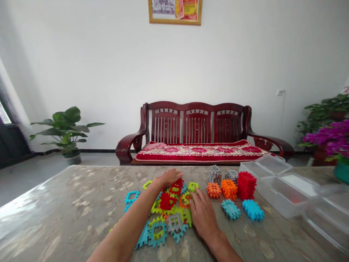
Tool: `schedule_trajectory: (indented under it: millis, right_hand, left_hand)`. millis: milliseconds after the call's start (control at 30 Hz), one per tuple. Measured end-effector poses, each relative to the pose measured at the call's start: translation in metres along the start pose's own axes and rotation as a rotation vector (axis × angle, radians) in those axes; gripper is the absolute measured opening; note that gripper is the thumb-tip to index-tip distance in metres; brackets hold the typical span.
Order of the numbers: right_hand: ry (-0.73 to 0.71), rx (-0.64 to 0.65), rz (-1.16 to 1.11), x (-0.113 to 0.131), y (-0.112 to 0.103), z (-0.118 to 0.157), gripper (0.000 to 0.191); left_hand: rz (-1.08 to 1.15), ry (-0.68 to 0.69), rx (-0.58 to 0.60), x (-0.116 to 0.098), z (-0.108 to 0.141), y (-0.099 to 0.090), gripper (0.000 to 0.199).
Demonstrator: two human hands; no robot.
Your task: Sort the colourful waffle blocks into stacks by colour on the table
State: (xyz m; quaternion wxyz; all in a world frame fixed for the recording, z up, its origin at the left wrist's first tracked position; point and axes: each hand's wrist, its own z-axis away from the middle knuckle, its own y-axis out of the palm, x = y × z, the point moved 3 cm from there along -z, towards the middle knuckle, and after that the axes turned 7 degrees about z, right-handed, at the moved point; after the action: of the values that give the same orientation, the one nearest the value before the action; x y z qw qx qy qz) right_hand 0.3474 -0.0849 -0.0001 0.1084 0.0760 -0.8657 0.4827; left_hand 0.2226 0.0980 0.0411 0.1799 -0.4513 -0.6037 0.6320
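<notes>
My left hand reaches over the far side of a loose pile of toothed plastic building pieces. Its fingers stretch out over a red piece with a window cutout; the thumb is hidden. At the pile's right edge lies my right hand, palm down with fingers apart, nearest to a yellow-green piece. Between my hands are another red piece, a grey piece and a blue square frame. My left forearm hides part of the pile.
Sorted stacks stand to the right: grey, orange, red and blue pieces. Beyond them is a clear plastic box with its lid raised. Behind the table stands a dark red wooden bench.
</notes>
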Motion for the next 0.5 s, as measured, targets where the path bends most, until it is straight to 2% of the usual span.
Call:
schedule_trajectory:
  millis: [133, 267, 367, 500]
  right_hand:
    - [0.02, 0.06, 0.014, 0.001, 0.003, 0.0, 0.037]
    - [0.024, 0.078, 0.001, 0.003, 0.002, -0.002, 0.038]
    - [0.032, 0.075, 0.003, 0.003, 0.001, -0.003, 0.038]
    - [0.022, 0.036, 0.017, 0.0, 0.004, -0.003, 0.037]
  left_hand:
    - [0.086, -0.061, 0.025, -0.009, 0.0, 0.003, 0.041]
    - [0.155, -0.106, -0.015, -0.016, 0.015, -0.01, 0.048]
    - [0.235, -0.185, -0.132, -0.012, 0.039, -0.023, 0.051]
    - [0.221, -0.429, -0.339, 0.007, 0.093, -0.034, 0.046]
